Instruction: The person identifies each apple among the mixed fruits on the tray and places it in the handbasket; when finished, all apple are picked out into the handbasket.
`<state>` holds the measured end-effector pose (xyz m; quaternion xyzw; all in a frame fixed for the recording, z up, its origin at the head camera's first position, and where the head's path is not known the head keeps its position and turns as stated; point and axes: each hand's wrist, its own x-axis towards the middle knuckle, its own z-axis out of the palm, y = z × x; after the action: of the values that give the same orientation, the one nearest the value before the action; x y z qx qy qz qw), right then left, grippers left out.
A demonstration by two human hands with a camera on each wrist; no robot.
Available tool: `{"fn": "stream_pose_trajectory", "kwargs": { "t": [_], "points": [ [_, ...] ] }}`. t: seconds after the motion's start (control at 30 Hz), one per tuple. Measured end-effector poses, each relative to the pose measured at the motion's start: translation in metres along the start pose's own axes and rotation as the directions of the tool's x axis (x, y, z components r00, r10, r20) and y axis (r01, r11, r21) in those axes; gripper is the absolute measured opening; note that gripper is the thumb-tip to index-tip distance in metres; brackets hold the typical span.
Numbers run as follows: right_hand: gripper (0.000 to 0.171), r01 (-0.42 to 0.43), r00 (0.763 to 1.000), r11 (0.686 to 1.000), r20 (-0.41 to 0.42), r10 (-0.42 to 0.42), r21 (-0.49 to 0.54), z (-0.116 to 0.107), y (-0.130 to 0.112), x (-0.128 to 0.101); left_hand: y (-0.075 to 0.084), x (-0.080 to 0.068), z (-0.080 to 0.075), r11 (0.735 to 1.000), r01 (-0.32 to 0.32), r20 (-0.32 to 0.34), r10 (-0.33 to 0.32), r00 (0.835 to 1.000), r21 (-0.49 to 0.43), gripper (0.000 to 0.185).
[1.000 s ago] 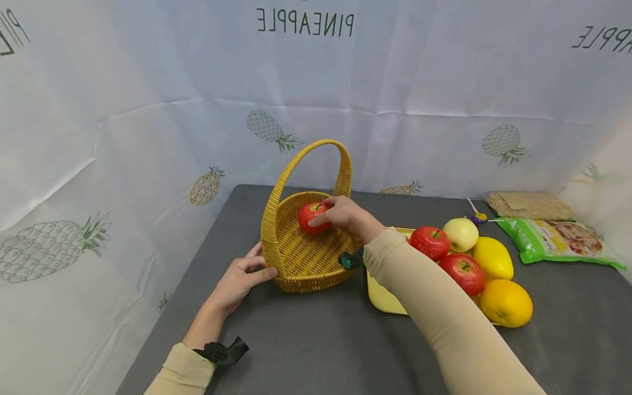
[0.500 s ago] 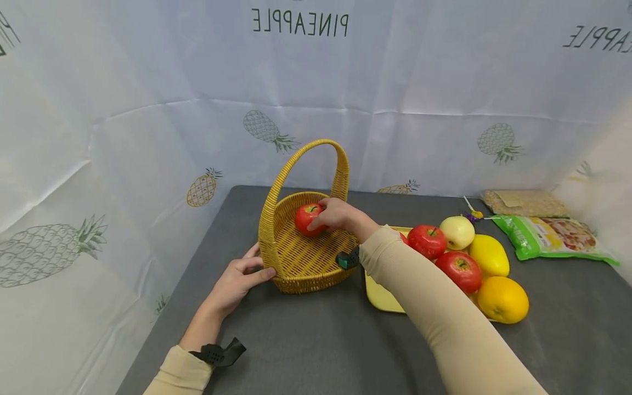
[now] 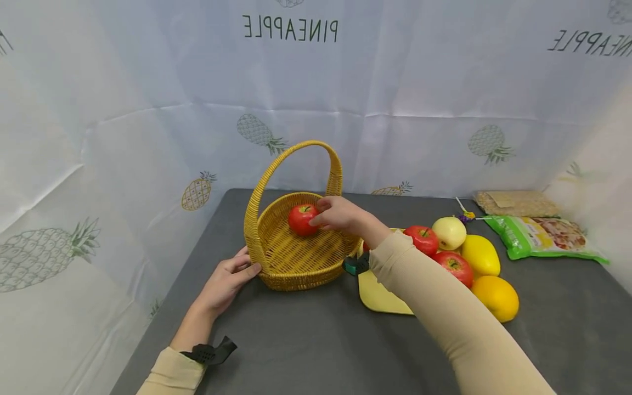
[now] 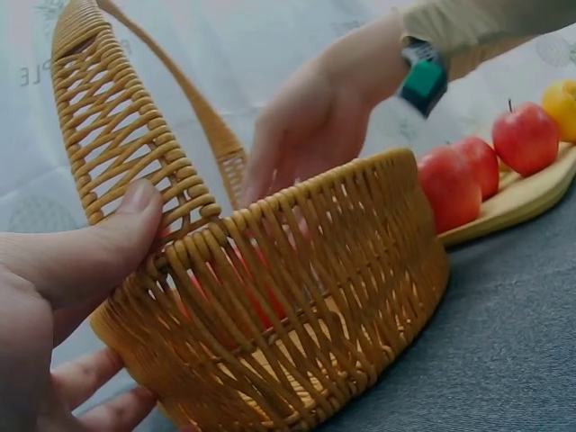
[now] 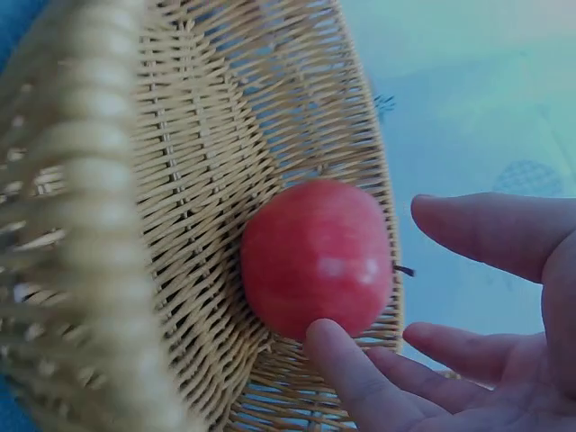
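A red apple sits inside the yellow wicker basket, toward its back wall. Above the basket floor, my right hand is beside the apple. In the right wrist view its thumb and fingers are spread apart, and one fingertip overlaps the apple's edge. My left hand grips the basket's left side at the foot of the handle. The left wrist view has the thumb over the rim and fingers against the outer wall. Through the weave there, the apple shows only in patches.
Right of the basket stands a yellow tray with several fruits: red apples, a pale round fruit, a yellow mango and an orange. Lollipops and a green food packet lie beyond it.
My right hand has let go of the apple, its fingers opening and drawing slightly right of it. The apple stays in the basket. My left hand keeps its grip as the view shifts a little.
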<state>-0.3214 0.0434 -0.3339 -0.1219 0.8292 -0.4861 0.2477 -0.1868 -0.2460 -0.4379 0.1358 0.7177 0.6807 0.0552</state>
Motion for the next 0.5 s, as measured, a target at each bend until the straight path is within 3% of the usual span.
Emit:
{"fn": "stream_pose_trajectory", "kwargs": {
  "t": [0.17, 0.27, 0.5],
  "points": [
    [0.064, 0.035, 0.999, 0.999, 0.015, -0.035, -0.003, -0.010, 0.004, -0.021, -0.002, 0.003, -0.010, 0.997, 0.022, 0.077, -0.016, 0.997, -0.072, 0.046],
    [0.059, 0.062, 0.998, 0.997, 0.001, -0.062, 0.050, -0.021, 0.006, -0.036, -0.004, 0.009, -0.015, 0.992, 0.019, 0.118, -0.005, 0.993, -0.123, 0.047],
    [0.049, 0.092, 0.988, 0.986, -0.137, -0.073, 0.138, -0.051, 0.022, -0.068, -0.005, 0.014, -0.016, 0.987, 0.011, 0.152, 0.013, 0.988, -0.158, 0.060]
  ]
}}
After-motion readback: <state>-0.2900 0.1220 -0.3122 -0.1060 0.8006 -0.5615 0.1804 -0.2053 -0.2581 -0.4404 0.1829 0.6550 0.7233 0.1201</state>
